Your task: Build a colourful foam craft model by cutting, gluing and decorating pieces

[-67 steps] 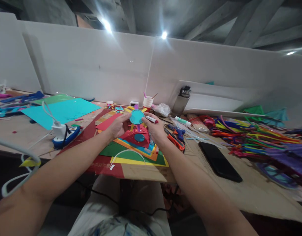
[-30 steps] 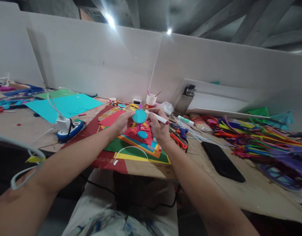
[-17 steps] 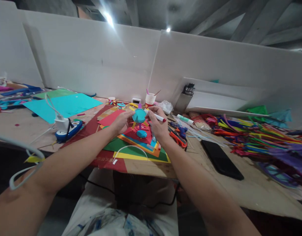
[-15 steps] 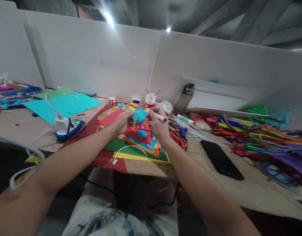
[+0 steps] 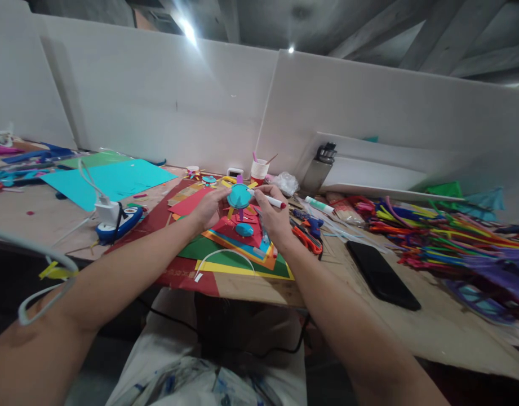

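Observation:
Between my hands is a paper craft [image 5: 239, 196], a round blue disc with yellow and purple strips sticking out around it. My left hand [image 5: 212, 207] grips its left edge with closed fingers. In my right hand [image 5: 273, 211] is a white marker pen [image 5: 271, 199] with a red end; its other end points at the disc's right side. Beneath them, a small blue paper oval [image 5: 244, 229] lies on a red sheet [image 5: 229, 235], on top of stacked coloured paper [image 5: 267, 260].
Blue card [image 5: 111, 183] and a power strip [image 5: 118, 223] lie left. A paper cup [image 5: 260, 170] stands behind my hands. To the right are orange-handled scissors [image 5: 307, 241], a glue stick [image 5: 319, 205], a black phone [image 5: 381, 274] and many coloured pipe cleaners [image 5: 445, 237].
The paper craft has turned or tilted slightly, so more yellow strips show around its top. Both hands keep their hold, and the marker stays close to the disc.

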### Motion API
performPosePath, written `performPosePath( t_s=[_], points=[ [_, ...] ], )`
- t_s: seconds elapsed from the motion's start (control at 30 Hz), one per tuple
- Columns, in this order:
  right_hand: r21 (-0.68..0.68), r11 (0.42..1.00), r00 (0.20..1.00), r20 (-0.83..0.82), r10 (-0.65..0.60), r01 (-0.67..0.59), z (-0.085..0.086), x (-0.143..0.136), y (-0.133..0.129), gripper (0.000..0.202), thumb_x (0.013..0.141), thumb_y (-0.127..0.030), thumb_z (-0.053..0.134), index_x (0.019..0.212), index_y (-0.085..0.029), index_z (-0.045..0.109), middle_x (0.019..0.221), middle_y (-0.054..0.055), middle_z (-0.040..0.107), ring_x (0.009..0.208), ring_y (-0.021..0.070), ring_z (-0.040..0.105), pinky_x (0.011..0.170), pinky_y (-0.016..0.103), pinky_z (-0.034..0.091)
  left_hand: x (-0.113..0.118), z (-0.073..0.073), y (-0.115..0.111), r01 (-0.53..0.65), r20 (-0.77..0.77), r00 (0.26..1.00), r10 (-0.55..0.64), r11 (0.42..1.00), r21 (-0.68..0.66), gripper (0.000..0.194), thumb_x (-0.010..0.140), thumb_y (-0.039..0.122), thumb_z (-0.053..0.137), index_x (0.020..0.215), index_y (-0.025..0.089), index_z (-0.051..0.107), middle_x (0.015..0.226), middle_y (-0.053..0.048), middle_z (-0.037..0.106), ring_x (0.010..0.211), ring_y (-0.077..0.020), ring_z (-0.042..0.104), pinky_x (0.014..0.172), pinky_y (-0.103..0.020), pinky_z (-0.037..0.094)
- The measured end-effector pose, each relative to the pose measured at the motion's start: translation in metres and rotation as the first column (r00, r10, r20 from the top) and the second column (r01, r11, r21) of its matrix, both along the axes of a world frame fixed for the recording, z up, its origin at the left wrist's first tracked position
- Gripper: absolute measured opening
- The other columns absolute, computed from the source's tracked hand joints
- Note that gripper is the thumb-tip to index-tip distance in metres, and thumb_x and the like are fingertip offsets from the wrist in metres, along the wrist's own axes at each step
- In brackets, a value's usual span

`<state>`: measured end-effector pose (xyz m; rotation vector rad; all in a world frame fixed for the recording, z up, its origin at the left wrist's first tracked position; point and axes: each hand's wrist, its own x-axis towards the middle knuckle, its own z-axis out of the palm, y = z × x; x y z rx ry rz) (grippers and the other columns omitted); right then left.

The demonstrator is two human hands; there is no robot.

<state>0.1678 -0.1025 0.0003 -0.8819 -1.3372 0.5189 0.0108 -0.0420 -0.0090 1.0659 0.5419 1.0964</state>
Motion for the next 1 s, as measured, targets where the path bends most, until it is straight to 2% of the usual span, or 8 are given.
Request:
performPosePath(
  t_s=[0.27, 0.47, 0.63, 0.77, 1.0],
  points=[
    [0.128, 0.991, 0.984, 0.165, -0.064, 0.043, -0.004, -0.003, -0.003, 0.023, 0.089, -0.045, 0.058, 0.093, -0.023, 0.057, 0.081, 0.001, 0.066, 0.075, 0.0166, 0.064, 0.071, 0.032, 0.05, -0.001, -0.004, 0.001, -0.034, -0.042, 0.998, 0.038, 0.995, 0.096, 0.021, 0.081, 0.033, 0.067, 0.086, 0.013, 0.068, 0.088, -0.007, 0.07, 0.075, -0.0152, 0.064, 0.069, -0.028, 0.05],
    [0.115, 0.992, 0.968, 0.236, -0.079, 0.053, -0.006, -0.005, -0.003, 0.022, 0.09, -0.043, 0.057, 0.095, -0.022, 0.057, 0.087, 0.003, 0.066, 0.078, 0.0171, 0.063, 0.072, 0.032, 0.05, -0.001, -0.005, -0.002, 0.007, -0.099, 0.995, 0.004, 0.994, 0.111, 0.026, 0.077, 0.039, 0.072, 0.085, 0.015, 0.067, 0.083, -0.005, 0.068, 0.073, -0.015, 0.062, 0.066, -0.027, 0.048],
    [0.119, 0.992, 0.962, 0.262, -0.081, 0.051, -0.008, -0.003, -0.002, 0.021, 0.088, -0.041, 0.059, 0.095, -0.022, 0.056, 0.089, 0.004, 0.066, 0.082, 0.018, 0.062, 0.073, 0.033, 0.05, 0.0, -0.003, -0.006, 0.007, -0.1, 0.995, 0.004, 0.993, 0.114, 0.025, 0.076, 0.038, 0.073, 0.083, 0.015, 0.067, 0.079, -0.003, 0.067, 0.07, -0.0134, 0.061, 0.065, -0.026, 0.045],
    [0.124, 0.991, 0.945, 0.312, -0.094, 0.057, -0.009, -0.002, -0.002, 0.021, 0.088, -0.043, 0.058, 0.094, -0.022, 0.056, 0.09, 0.005, 0.065, 0.087, 0.0196, 0.061, 0.072, 0.033, 0.049, 0.0, -0.001, -0.009, 0.024, -0.106, 0.994, -0.011, 0.992, 0.123, 0.026, 0.076, 0.037, 0.074, 0.087, 0.014, 0.069, 0.083, -0.005, 0.068, 0.072, -0.0138, 0.061, 0.065, -0.026, 0.045],
    [0.108, 0.993, 0.943, 0.321, -0.089, 0.057, -0.009, -0.002, -0.002, 0.021, 0.088, -0.043, 0.058, 0.094, -0.023, 0.058, 0.087, 0.005, 0.065, 0.086, 0.0197, 0.06, 0.07, 0.032, 0.047, 0.0, 0.001, -0.011, 0.041, -0.116, 0.993, -0.025, 0.989, 0.141, 0.027, 0.076, 0.038, 0.075, 0.084, 0.014, 0.069, 0.081, -0.004, 0.067, 0.07, -0.013, 0.061, 0.064, -0.024, 0.045]
  ],
)
